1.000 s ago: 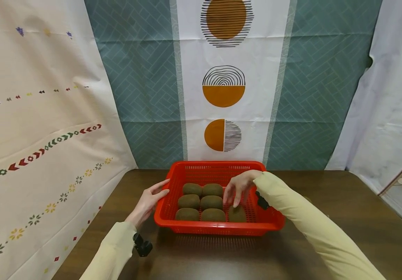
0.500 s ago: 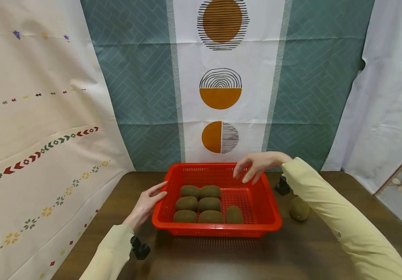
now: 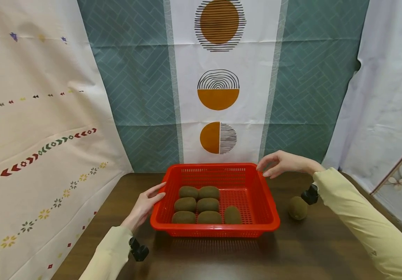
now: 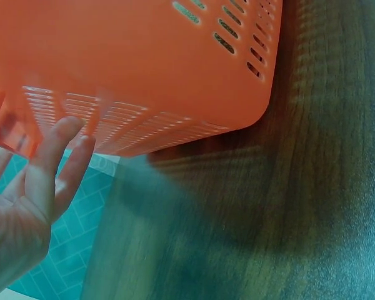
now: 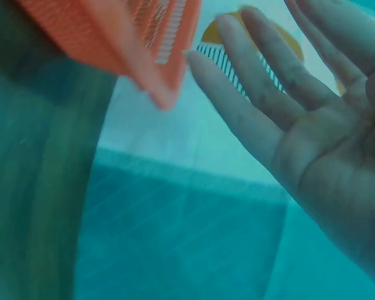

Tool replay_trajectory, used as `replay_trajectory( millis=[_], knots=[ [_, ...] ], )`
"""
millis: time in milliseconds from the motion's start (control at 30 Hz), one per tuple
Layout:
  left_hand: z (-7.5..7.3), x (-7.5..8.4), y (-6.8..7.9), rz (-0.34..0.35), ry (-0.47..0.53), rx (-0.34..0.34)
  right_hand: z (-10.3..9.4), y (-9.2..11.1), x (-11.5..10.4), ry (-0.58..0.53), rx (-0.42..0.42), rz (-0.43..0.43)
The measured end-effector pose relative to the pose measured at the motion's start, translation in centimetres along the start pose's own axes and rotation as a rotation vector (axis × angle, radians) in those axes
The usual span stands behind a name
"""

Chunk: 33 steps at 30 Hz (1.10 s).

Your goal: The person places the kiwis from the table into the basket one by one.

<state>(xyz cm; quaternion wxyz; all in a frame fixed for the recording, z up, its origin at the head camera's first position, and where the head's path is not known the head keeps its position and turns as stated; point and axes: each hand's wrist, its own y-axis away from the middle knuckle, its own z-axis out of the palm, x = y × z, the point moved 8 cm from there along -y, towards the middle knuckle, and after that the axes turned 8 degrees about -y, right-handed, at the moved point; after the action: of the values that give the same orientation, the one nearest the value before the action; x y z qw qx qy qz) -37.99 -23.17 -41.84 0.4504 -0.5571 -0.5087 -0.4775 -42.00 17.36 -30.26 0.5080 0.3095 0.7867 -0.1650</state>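
Several brown kiwis lie in rows of two on the left side of a red plastic basket. Beside the front row, one kiwi points lengthwise toward the back. My left hand rests at the basket's left rim; in the left wrist view its fingers reach to the slotted outer wall, fairly straight. My right hand hovers by the back right corner of the rim, holding nothing. In the right wrist view its fingers are spread and nearly straight. Another kiwi lies on the table, right of the basket.
A dark brown wooden table carries the basket. Behind it hangs a teal and white curtain with orange circles. Patterned cloth bounds the left side, and pale marbled cloth the right.
My right hand has left the kiwi at the front of the basket, risen, and moved right past the rim. The table kiwi has come into full view. My left hand stays at the rim.
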Motion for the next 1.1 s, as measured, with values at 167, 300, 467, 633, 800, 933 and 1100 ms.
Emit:
replay_trajectory(
  millis=[167, 300, 467, 633, 800, 933, 1100],
  knots=[
    [-0.1, 0.1, 0.0, 0.000, 0.006, -0.004, -1.0, 2.2, 2.3, -0.036, 0.045, -0.019],
    [-0.1, 0.3, 0.0, 0.004, 0.010, -0.013, -1.3, 3.7, 4.5, -0.034, 0.031, -0.024],
    [-0.1, 0.2, 0.1, -0.004, 0.008, -0.010, -1.9, 5.4, 7.5, 0.009, 0.042, 0.047],
    [-0.1, 0.1, 0.2, -0.006, 0.003, -0.002, -2.4, 6.8, 10.3, 0.030, 0.042, 0.146],
    [0.0, 0.2, 0.3, -0.003, 0.011, -0.013, -2.2, 7.6, 12.8, -0.023, 0.032, 0.224],
    [0.0, 0.2, 0.3, -0.002, 0.015, -0.013, -1.9, 8.1, 14.4, -0.065, 0.034, 0.299],
    [0.2, 0.2, 0.2, 0.012, -0.007, -0.008, -1.2, 8.3, 15.3, -0.107, 0.031, 0.328]
  ],
)
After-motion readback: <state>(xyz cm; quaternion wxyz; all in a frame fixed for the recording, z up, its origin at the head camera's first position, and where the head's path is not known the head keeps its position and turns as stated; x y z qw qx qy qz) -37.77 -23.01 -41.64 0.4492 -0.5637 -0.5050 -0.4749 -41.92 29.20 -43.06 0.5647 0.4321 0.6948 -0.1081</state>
